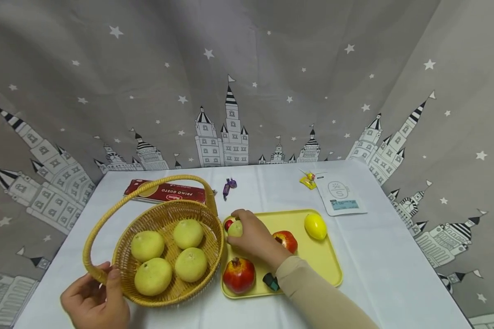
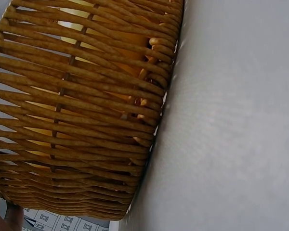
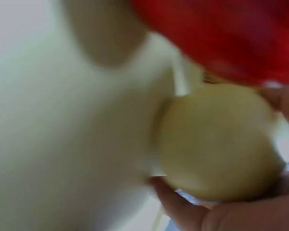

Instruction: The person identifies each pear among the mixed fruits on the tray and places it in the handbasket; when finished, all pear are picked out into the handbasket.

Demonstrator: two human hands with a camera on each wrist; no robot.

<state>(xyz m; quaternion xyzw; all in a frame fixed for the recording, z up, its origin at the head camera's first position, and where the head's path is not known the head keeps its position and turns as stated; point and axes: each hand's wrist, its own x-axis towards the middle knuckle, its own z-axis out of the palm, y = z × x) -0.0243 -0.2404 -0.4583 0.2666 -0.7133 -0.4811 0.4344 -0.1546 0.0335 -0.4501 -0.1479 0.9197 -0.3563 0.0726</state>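
Note:
A wicker basket (image 1: 169,299) with a tall arched handle stands on the white table, several yellow-green pomelos (image 1: 188,234) inside it. My left hand (image 1: 96,297) holds the basket at its left side, where the handle meets the rim; in the left wrist view the woven wall (image 2: 86,120) hides most of that hand. Over the left end of the yellow tray (image 1: 329,260), my right hand (image 1: 253,235) grips another pomelo (image 3: 216,144) between thumb and fingers. Pomegranates (image 1: 239,275) and a lemon (image 1: 315,226) lie on the tray.
Behind the basket lies a red box (image 1: 169,193). A purple-wrapped candy (image 1: 229,188), a yellow-wrapped candy (image 1: 308,181) and a white pouch (image 1: 340,194) rest farther back. On the tray are a dark green object (image 1: 271,282) and a small red item (image 1: 228,224). A grey castle-print curtain (image 1: 288,68) hangs behind.

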